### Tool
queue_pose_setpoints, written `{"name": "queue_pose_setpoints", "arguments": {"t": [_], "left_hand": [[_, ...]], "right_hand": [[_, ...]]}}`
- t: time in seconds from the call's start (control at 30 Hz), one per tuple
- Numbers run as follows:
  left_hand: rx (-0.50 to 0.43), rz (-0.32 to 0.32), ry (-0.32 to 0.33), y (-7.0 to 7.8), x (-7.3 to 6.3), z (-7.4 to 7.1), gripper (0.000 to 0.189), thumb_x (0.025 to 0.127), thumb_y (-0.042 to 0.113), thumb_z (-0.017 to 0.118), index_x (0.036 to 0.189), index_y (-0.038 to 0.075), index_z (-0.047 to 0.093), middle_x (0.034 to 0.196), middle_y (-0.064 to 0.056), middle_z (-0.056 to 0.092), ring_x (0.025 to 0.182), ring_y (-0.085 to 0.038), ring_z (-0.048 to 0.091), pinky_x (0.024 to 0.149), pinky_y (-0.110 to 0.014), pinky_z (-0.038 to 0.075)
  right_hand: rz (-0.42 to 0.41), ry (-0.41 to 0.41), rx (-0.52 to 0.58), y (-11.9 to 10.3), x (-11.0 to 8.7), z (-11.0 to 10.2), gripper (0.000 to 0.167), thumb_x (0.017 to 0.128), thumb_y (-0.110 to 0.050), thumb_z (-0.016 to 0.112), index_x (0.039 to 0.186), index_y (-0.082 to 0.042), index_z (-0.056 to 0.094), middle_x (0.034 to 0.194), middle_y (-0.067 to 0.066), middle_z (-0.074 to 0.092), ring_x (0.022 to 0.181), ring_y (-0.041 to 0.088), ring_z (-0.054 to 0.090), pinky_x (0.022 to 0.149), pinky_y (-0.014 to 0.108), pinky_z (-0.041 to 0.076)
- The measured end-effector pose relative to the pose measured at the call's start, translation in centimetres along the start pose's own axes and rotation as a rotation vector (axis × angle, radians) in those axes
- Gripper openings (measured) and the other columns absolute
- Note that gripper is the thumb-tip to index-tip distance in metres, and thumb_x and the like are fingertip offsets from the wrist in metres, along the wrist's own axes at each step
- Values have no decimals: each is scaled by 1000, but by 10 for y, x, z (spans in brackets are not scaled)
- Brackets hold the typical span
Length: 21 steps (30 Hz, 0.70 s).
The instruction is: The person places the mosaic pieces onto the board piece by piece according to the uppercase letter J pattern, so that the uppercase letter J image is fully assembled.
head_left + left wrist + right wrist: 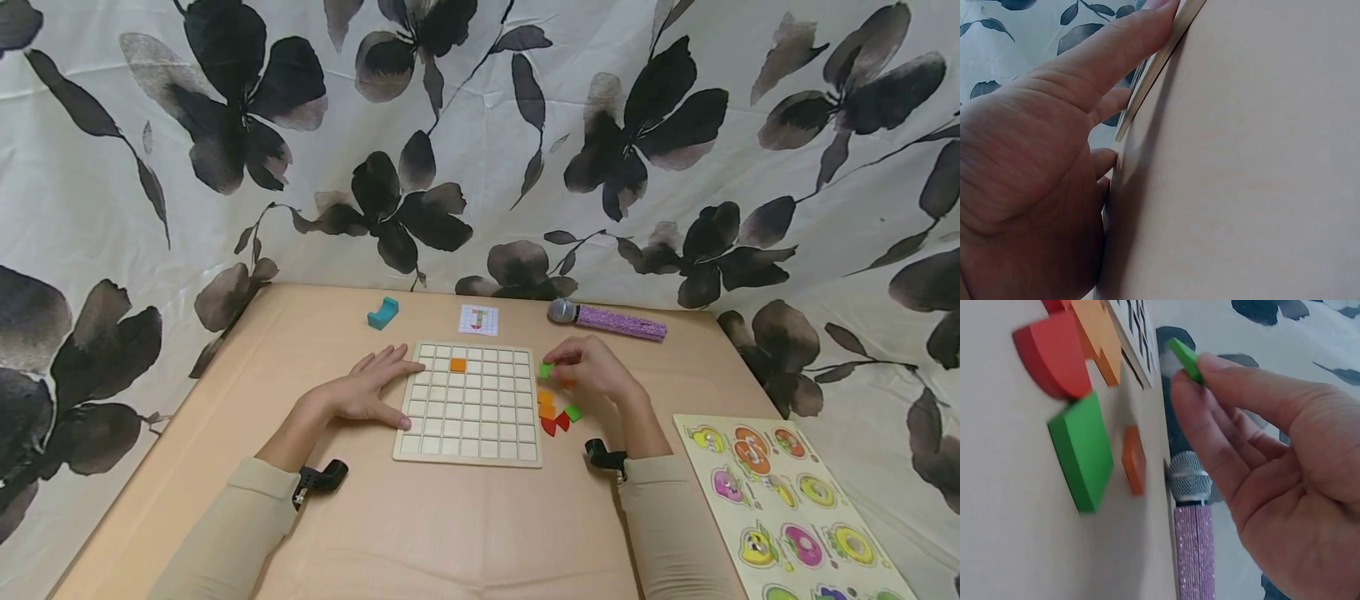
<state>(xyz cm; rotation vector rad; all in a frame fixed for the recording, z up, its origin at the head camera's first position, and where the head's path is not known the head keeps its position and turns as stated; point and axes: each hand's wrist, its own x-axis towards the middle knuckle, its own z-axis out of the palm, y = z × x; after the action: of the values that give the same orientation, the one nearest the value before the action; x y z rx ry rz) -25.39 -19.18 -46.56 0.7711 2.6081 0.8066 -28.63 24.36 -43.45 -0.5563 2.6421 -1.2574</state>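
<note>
A white gridded board (468,460) lies flat on the table, with an orange square tile (457,365) in its top row. My left hand (360,390) rests at the board's left side, fingers spread and thumb touching the edge; in the left wrist view the thumb of that hand (1029,137) lies along the wooden rim. Between thumb and finger my right hand (602,368) pinches a green tile (1186,359), held above the table right of the board. Below it lie red pieces (1054,356), orange pieces (547,400), another green tile (1082,453) and an orange square (1134,459).
Behind the board lie a small pattern card (478,320), a teal curved block (383,313) and a microphone (615,322) with a glittery purple handle. A fruit picture sheet (757,508) covers the table's right side. A floral cloth (510,167) hangs behind the table.
</note>
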Motion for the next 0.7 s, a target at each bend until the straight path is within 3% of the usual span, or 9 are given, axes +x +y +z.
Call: {"name": "queue_pose_setpoints", "arguments": {"t": [0.2,0.4,0.7], "left_hand": [[-1,-1,-4,1,0,0,100,77,58,86,158,21,42,175,-21,6,162,-44,-2,127,-65,-3],[-4,2,-1,0,0,1,100,77,57,86,158,21,42,175,-21,6,162,-44,-2,127,-65,-4],[8,0,3,-3,1,1,100,77,59,86,158,22,41,175,-21,6,162,-44,-2,127,-65,-3]], "right_hand": [[-41,31,16,-8,7,12,22,93,-6,77,114,-9,79,107,9,71,93,26,58,71,23,52],[-85,36,35,-13,12,23,23,92,-2,76,114,-8,79,109,10,70,94,26,60,79,25,53],[-24,86,78,-22,20,37,21,95,-10,76,115,-17,80,111,3,72,98,26,62,88,36,55]]}}
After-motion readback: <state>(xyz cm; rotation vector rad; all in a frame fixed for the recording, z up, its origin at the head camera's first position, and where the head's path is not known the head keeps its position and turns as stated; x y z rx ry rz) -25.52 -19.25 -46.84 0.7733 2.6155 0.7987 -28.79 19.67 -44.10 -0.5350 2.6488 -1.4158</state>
